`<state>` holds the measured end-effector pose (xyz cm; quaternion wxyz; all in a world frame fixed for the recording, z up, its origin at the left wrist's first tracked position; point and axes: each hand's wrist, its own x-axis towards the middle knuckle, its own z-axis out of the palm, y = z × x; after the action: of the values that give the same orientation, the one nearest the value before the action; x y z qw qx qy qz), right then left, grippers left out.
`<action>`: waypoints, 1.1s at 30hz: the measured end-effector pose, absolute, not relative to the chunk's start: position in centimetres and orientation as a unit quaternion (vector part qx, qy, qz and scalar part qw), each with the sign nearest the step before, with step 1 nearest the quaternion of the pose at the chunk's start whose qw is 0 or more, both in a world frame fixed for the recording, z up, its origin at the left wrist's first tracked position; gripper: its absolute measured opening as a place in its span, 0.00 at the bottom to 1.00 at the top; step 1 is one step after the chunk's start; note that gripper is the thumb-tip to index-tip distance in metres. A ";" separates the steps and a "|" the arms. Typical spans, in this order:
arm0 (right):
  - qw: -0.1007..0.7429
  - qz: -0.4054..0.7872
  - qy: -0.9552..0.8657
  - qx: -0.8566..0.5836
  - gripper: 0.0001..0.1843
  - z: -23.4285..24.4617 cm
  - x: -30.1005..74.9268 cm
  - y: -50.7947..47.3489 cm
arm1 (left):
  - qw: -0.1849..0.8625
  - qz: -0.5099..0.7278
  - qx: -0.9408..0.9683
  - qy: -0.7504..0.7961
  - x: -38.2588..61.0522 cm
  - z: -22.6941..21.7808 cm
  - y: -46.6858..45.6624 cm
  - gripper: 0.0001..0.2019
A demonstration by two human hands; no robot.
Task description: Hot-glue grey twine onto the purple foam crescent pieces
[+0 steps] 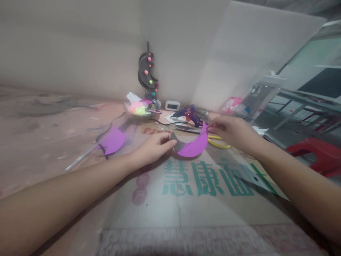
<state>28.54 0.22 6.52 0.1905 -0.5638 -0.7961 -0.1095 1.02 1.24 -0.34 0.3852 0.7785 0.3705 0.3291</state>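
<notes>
Above the work surface, a purple paper crescent (194, 148) hangs between my hands. Along its upper left edge shows a dark grey crescent strip (180, 143); I cannot tell whether the two are joined. My left hand (157, 145) pinches the grey end between thumb and fingers. The purple crescent's upper right tip is pinched by my right hand (229, 131). Scissors with yellow handles (220, 143) lie just behind, partly covered by the purple paper and my right hand. Another purple paper piece (115, 140) lies left of my left forearm, beside a clear stick (80, 157).
A glue gun (189, 114), a small white digital clock (172, 105) and a bowl (138, 114) of colourful bits stand behind. A dark crescent ornament with coloured balls (146, 71) rises near the wall. Printed cardboard (170, 213) covers the surface. A red stool (317, 156) stands right.
</notes>
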 end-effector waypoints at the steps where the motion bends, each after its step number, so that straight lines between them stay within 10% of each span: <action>1: 0.194 -0.110 -0.793 -0.567 0.07 6.4 28.8 0.5 | 0.384 0.328 0.782 0.365 1.0 -0.3 1.2 0.15; 33: 0.280 -0.014 -0.791 -0.544 0.13 3.7 28.4 1.6 | 0.486 0.277 0.776 0.292 1.1 0.3 1.0 0.14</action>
<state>28.41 1.58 3.70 0.2796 -0.5435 -0.7913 -0.0141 1.06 0.96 0.34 0.4858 0.7759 0.2916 0.2774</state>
